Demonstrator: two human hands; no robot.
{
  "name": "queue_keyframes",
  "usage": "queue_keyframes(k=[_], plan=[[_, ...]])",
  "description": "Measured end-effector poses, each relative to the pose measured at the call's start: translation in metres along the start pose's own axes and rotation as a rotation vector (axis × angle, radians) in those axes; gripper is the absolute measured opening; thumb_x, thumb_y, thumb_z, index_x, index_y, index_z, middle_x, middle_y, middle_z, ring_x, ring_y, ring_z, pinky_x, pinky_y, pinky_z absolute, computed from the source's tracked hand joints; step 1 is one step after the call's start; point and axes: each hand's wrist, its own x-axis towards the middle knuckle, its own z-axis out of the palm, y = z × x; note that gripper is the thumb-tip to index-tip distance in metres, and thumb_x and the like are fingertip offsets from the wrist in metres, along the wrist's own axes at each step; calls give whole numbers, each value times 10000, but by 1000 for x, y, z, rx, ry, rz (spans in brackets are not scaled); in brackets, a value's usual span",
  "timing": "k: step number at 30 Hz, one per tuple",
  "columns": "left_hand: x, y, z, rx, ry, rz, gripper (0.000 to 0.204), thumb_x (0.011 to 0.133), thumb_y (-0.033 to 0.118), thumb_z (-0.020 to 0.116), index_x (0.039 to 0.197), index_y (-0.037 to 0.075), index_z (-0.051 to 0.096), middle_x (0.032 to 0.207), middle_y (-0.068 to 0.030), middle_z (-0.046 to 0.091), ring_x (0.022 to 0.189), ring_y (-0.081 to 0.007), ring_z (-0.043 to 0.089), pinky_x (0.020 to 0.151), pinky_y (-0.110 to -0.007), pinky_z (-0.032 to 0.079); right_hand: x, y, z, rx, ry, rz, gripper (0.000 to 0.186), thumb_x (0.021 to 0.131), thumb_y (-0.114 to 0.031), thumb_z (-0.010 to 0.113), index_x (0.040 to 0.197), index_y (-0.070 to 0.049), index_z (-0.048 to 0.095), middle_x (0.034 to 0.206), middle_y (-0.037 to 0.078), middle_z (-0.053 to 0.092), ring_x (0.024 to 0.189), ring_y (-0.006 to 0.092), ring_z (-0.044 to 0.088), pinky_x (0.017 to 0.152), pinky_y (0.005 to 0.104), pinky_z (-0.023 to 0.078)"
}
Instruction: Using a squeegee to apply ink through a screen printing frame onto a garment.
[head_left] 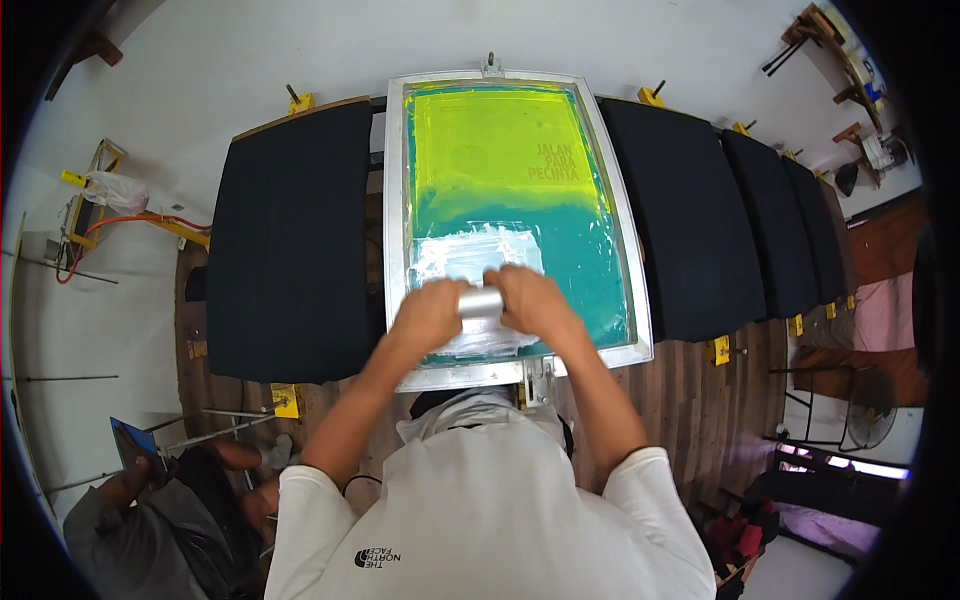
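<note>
A silk-screen frame (397,230) with metal edges lies in front of me. Its mesh is yellow-green at the far part and teal nearer to me, with small lettering at the upper right. White ink (455,255) is smeared over the near left part of the mesh. Both my hands grip a silvery squeegee (481,302) on this white patch. My left hand (428,318) is closed round its left part, my right hand (530,300) round its right part. The squeegee's ends and lower edge are mostly hidden by my hands, and it is slightly blurred.
Black cloth-covered printing boards stand on the left (290,240) and right (680,220) of the frame. Yellow brackets (286,401) sit at their ends. At lower left a person (170,500) holds a blue-faced flat object (132,440). A fan (870,408) stands at the right.
</note>
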Motion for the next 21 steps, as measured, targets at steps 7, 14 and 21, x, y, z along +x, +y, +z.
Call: queue_keyframes(k=[7,14,21], plan=[[47,-28,-5,17,-52,-31,361,738,-46,638,1071,62,726,962,-244,707,926,-410,684,848,-462,549,53,10,-6,-34,-96,134,391,678,-29,703,1061,-103,676,979,144,726,931,356,696,784,452,566],[29,-17,12,151,66,59,457,716,-101,634,1135,58,722,959,-251,706,910,-417,687,853,-468,554,33,11,24,-80,37,178,312,708,-61,763,1014,-74,702,1051,133,696,1005,331,677,838,429,564],[-4,-7,30,215,103,84,455,713,-99,641,1139,45,712,961,-235,706,909,-412,683,844,-472,554,-5,-6,35,-61,65,218,314,732,-60,742,1041,-81,691,1060,119,688,1030,317,673,837,426,566]])
